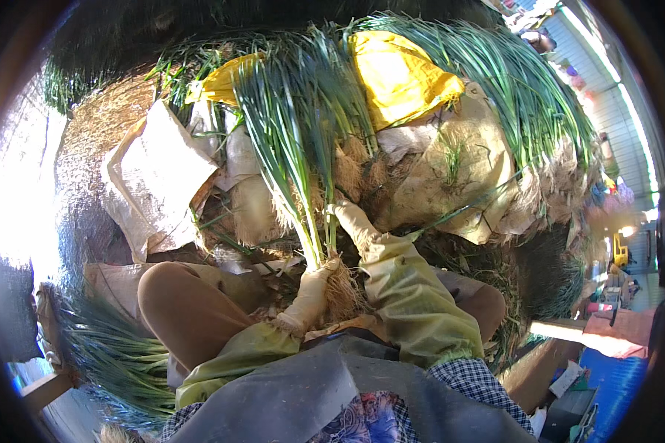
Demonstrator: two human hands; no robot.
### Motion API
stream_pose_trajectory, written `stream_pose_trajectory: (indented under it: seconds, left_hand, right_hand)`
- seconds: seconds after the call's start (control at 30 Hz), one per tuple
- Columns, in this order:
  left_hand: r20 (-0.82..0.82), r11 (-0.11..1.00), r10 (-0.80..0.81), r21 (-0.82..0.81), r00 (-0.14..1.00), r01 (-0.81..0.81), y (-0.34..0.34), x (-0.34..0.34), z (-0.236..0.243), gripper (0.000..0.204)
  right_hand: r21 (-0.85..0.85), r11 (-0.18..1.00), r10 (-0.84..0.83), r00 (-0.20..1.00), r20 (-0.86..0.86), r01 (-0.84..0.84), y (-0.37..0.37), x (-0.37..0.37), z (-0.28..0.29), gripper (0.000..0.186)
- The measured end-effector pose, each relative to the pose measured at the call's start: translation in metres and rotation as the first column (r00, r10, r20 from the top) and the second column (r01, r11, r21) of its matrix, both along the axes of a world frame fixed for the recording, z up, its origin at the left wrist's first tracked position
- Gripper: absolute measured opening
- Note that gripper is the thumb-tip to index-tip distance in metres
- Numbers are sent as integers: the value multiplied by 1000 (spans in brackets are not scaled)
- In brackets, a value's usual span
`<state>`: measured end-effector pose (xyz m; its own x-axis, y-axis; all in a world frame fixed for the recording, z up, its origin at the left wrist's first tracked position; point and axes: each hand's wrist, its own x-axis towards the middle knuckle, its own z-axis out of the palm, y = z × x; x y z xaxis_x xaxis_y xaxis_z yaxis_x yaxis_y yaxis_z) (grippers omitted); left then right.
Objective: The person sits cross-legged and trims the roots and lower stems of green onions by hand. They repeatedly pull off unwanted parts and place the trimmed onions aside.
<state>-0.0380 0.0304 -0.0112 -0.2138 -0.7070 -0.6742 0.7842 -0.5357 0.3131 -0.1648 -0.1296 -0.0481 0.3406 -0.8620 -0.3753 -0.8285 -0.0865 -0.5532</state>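
Left hand (312, 289), pale glove, fingers closed around green-onion bunch (303, 148) just above roots (342, 292), over lap. Right hand (349, 219), gloved, higher up, fingers pinched on stalks of same bunch. Bunch stands near upright, leaves fanning away from person. Yellow sack (400, 74) behind, crumpled, between leaf heaps. White woven sack (155, 177) left, folded, dirty. Tan sack (465, 170) right, soil-stained. Blue crate (613, 384) lower right.

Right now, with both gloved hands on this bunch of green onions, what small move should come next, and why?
Probably pull the right hand down the stalks: the left hand already grips the green onion bunch just above its roots, and the right fingers sit higher among loose dry leaves.
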Motion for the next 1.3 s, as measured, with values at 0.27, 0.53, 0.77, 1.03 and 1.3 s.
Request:
stream_pose_trajectory:
  seconds: [0.27,0.53,0.77,1.03,1.3]
  left_hand:
    - [189,999,2,33,982,-9,1,2,6,18]
    - [208,998,24,55,978,-37,-1,7,24,16]
    - [207,998,-42,49,978,32,-3,5,26,11]
    - [353,1000,29,-14,935,-26,0,1,16,12]
    - [459,995,-76,98,885,34,-6,-1,23,11]
  right_hand:
    - [526,746,-659,561,501,407,21,-3,28,27]
    - [-8,894,-359,726,587,448,97,6,88,10]
    - [-185,942,-86,737,671,279,161,-14,134,12]
    - [581,745,-657,207,725,328,112,24,86,15]
    - [948,317,-944,-83,319,38,130,1,116,23]
